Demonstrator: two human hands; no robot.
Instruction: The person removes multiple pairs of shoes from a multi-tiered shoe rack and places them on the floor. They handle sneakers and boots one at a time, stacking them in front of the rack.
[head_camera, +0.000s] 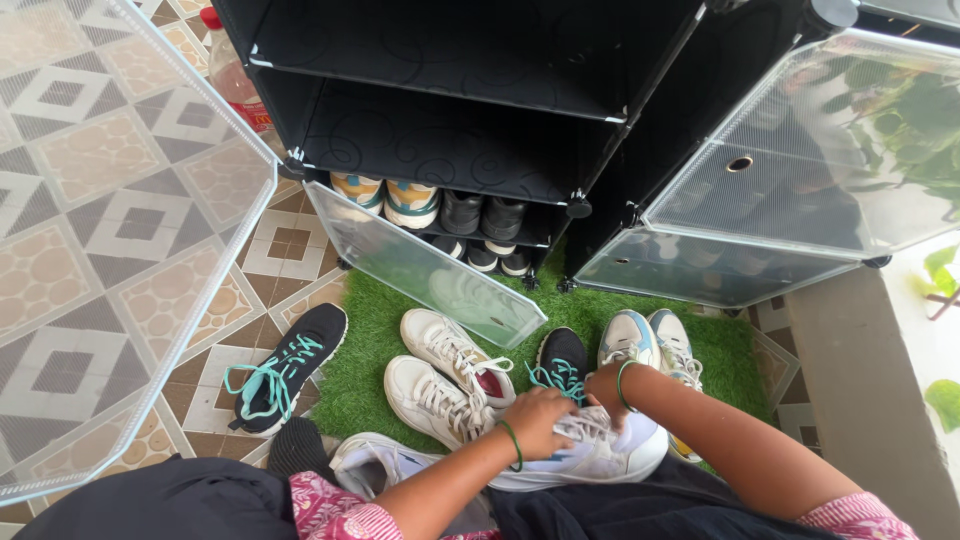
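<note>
I see my left hand (540, 420) curled on the laces of a white sneaker (600, 455) that lies across my lap at the near edge of the green mat (375, 350). The fingers are closed narrow, pinching the laces. My right hand (603, 385) is on the same laces just beside it, fingers bent in; how tightly they close I cannot tell. A cream pair of sneakers (445, 375) sits just left, and a black shoe with teal laces (285, 365) lies on the tiles.

Black sneaker with teal laces (285, 368) on tiled floor (290, 245)
</note>
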